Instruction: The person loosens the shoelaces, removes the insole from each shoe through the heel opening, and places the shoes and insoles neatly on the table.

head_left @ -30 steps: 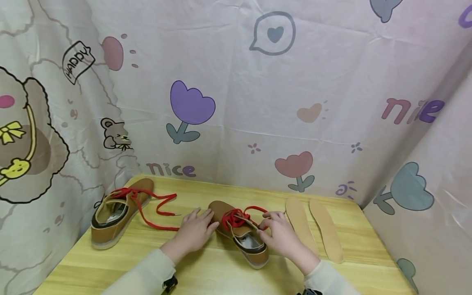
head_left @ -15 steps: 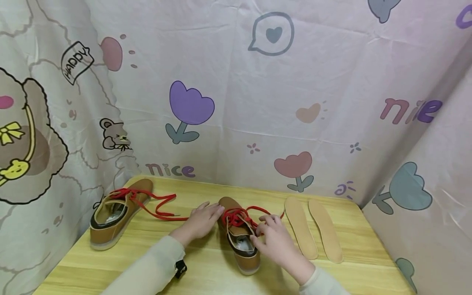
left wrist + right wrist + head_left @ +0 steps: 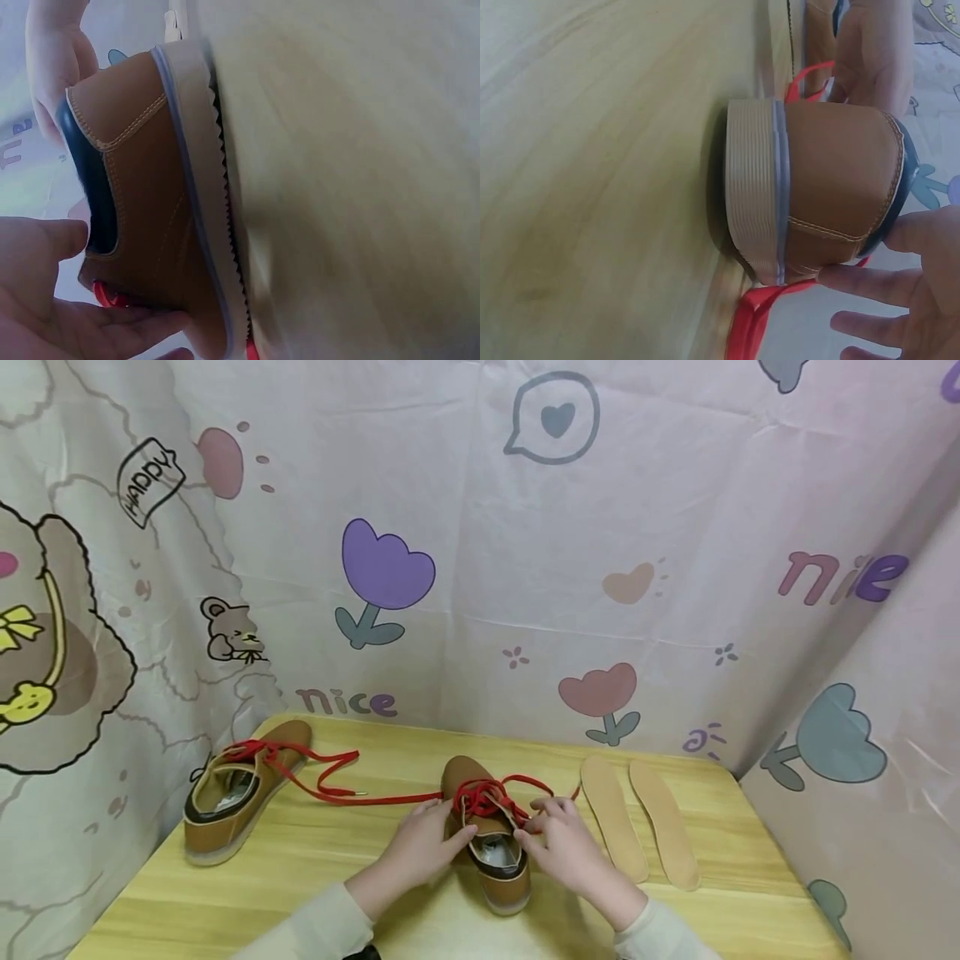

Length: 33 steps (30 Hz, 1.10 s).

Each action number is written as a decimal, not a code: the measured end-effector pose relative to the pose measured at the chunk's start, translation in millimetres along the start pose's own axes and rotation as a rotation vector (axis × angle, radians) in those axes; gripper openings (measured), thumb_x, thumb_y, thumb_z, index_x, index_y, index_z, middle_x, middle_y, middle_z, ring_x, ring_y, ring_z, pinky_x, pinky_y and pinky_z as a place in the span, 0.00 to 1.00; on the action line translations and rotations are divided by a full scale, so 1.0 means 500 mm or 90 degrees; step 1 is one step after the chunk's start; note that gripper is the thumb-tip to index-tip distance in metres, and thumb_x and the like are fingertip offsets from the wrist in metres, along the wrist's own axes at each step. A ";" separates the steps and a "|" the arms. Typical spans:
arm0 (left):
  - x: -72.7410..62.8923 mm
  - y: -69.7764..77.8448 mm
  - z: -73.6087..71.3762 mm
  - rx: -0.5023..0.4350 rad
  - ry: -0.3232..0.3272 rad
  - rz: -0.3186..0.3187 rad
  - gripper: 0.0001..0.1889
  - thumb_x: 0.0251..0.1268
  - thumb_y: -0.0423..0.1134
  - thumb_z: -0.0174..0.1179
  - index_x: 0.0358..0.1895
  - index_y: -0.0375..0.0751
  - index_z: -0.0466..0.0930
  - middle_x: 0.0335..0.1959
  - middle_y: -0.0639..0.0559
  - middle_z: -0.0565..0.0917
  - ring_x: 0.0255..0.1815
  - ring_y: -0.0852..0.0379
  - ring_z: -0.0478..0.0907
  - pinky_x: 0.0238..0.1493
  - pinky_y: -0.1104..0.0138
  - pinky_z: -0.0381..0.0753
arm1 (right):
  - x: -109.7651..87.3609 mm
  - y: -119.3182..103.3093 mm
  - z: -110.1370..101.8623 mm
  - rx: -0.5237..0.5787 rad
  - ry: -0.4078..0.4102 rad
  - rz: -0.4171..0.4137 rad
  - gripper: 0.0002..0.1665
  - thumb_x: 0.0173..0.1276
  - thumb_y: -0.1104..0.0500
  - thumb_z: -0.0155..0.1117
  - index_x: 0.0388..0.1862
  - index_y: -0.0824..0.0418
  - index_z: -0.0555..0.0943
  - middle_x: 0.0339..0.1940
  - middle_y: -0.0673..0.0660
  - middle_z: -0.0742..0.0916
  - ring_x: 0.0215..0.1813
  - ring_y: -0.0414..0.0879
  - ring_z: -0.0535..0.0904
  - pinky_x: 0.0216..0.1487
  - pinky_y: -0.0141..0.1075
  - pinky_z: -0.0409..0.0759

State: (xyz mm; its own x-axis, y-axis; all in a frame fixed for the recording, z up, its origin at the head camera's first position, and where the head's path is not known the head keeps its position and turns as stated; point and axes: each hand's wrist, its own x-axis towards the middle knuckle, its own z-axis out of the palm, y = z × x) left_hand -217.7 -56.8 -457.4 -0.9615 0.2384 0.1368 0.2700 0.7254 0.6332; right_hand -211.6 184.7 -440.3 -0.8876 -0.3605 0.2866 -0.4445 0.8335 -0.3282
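Observation:
A brown lace-up shoe (image 3: 491, 825) with a dark collar and red laces (image 3: 480, 799) stands on the table, its toe away from me. My left hand (image 3: 420, 843) holds its left side, the thumb at the opening's edge and the fingers along the upper. On the opposite side my right hand (image 3: 570, 853) grips the collar edge between thumb and index finger. The right wrist view shows the shoe's heel (image 3: 836, 169) with the other fingers of that hand spread off the leather. Something pale lies inside the shoe. In the left wrist view the sole (image 3: 206, 165) rests on the wood.
A matching brown shoe (image 3: 225, 839) stands at the table's left, its red lace (image 3: 333, 797) trailing toward the middle. Two tan insoles (image 3: 611, 818) lie side by side on the right. A printed curtain (image 3: 480, 568) hangs behind the wooden table (image 3: 300, 902).
The shoe has turned so its heel points more toward me. My left hand has moved from the toe back to the shoe's opening. My right hand stays by the right side.

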 end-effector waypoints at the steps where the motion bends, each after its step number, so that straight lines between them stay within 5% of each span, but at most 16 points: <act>1: 0.000 0.000 0.003 -0.006 -0.005 0.001 0.36 0.70 0.58 0.59 0.68 0.29 0.72 0.62 0.35 0.79 0.71 0.33 0.64 0.68 0.36 0.61 | -0.001 0.000 0.000 -0.001 0.002 -0.004 0.14 0.70 0.50 0.66 0.32 0.57 0.90 0.57 0.61 0.83 0.60 0.60 0.72 0.59 0.57 0.74; 17: 0.021 -0.026 -0.001 -0.066 -0.036 0.039 0.26 0.79 0.46 0.51 0.69 0.30 0.71 0.64 0.35 0.78 0.73 0.28 0.58 0.68 0.33 0.57 | -0.004 -0.024 0.024 -0.059 0.051 -0.038 0.15 0.70 0.46 0.65 0.27 0.50 0.86 0.63 0.64 0.79 0.70 0.65 0.64 0.64 0.67 0.65; 33: 0.021 -0.037 -0.001 -0.026 0.020 0.067 0.18 0.80 0.40 0.48 0.63 0.37 0.78 0.60 0.41 0.82 0.72 0.29 0.61 0.67 0.31 0.55 | 0.004 -0.046 0.046 -0.053 0.045 -0.039 0.18 0.72 0.42 0.62 0.25 0.49 0.82 0.65 0.64 0.77 0.73 0.62 0.60 0.66 0.64 0.63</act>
State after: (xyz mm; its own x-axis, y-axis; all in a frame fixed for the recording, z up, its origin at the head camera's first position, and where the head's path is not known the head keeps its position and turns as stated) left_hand -233.1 -68.2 -467.3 -0.9290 0.2918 0.2277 0.3684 0.6702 0.6443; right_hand -206.0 155.4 -452.9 -0.8467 -0.3842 0.3681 -0.4841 0.8434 -0.2331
